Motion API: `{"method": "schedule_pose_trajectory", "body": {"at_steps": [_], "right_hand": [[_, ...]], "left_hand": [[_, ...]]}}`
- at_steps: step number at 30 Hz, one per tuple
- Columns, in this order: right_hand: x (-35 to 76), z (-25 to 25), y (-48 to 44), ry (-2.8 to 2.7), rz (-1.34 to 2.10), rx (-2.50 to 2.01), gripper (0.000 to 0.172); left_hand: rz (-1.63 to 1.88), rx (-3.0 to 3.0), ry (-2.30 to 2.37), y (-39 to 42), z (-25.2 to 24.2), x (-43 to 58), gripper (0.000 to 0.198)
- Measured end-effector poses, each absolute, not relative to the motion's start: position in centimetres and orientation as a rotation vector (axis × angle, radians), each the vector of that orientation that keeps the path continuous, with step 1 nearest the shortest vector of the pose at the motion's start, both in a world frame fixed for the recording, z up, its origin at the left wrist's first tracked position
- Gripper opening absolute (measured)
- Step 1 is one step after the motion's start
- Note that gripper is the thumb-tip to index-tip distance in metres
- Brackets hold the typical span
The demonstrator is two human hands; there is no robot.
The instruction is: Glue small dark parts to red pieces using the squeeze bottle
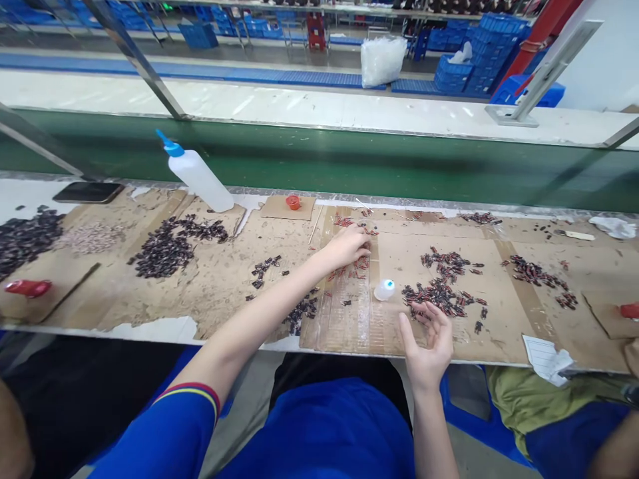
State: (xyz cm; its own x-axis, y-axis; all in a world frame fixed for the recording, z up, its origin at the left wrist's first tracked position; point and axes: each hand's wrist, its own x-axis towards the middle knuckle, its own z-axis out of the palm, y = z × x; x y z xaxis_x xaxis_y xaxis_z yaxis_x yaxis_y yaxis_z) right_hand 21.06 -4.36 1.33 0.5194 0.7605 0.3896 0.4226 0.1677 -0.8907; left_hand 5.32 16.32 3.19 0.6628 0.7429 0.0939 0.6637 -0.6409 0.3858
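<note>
My left hand (351, 246) reaches across to a scatter of small red parts (357, 267) on the cardboard. Its fingers are curled down and closed at the tips; whatever is between them is too small to make out. Palm partly turned up, my right hand (429, 346) is open, thumb and fingers apart, at the near edge of a pile of small black-and-red parts (439, 296). A small white bottle (384, 289) stands between the hands. Under my left forearm lie small black parts (302, 313), partly hidden.
A white squeeze bottle with a blue tip (202, 179) leans at the back left, near a phone (88, 192). A red cap (293, 201) sits on a cardboard piece. More black parts (162, 249) lie left. People sit on both sides; a green belt (319, 163) runs behind.
</note>
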Motion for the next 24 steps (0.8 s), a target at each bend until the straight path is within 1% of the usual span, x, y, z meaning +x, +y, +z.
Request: {"method": "schedule_pose_trajectory", "body": {"at_steps": [4, 8, 10, 11, 13, 15, 18, 21, 24], "right_hand": [[21.2, 0.9, -4.7, -1.101, 0.310, -1.473, 0.037], [20.5, 1.3, -5.0, -1.134, 0.256, -1.452, 0.030], [19.6, 1.9, -5.0, -1.207, 0.196, -1.422, 0.022], [19.1, 2.2, -5.0, -1.255, 0.168, -1.396, 0.018], [18.0, 2.7, -4.9, -1.337, 0.158, -1.336, 0.016], [16.8, 2.7, -4.7, -1.350, 0.260, -1.298, 0.019], [15.6, 1.9, -4.4, -1.270, 0.556, -1.311, 0.021], [15.2, 1.0, -4.1, -1.214, 0.783, -1.341, 0.013], [15.2, 0.6, -3.9, -1.172, 0.948, -1.352, 0.016]], "left_hand": [[0.344, 2.447, 1.290, 16.1, 2.7, 5.4, 0.004], [0.379, 2.408, 1.302, 15.3, 3.4, 4.9, 0.008], [0.475, 2.360, 1.262, 13.9, 4.2, 4.4, 0.006], [0.581, 2.284, 1.197, 12.8, 4.6, 4.0, 0.009], [0.758, 2.143, 1.033, 10.2, 5.2, 3.2, 0.010], [0.854, 2.081, 0.936, 7.4, 5.3, 2.3, 0.012], [0.844, 1.965, 0.873, 3.7, 4.6, 1.4, 0.015], [0.874, 1.714, 1.032, 1.6, 3.4, 1.0, 0.009], [0.890, 1.566, 1.141, 0.8, 2.4, 0.9, 0.010]]}}
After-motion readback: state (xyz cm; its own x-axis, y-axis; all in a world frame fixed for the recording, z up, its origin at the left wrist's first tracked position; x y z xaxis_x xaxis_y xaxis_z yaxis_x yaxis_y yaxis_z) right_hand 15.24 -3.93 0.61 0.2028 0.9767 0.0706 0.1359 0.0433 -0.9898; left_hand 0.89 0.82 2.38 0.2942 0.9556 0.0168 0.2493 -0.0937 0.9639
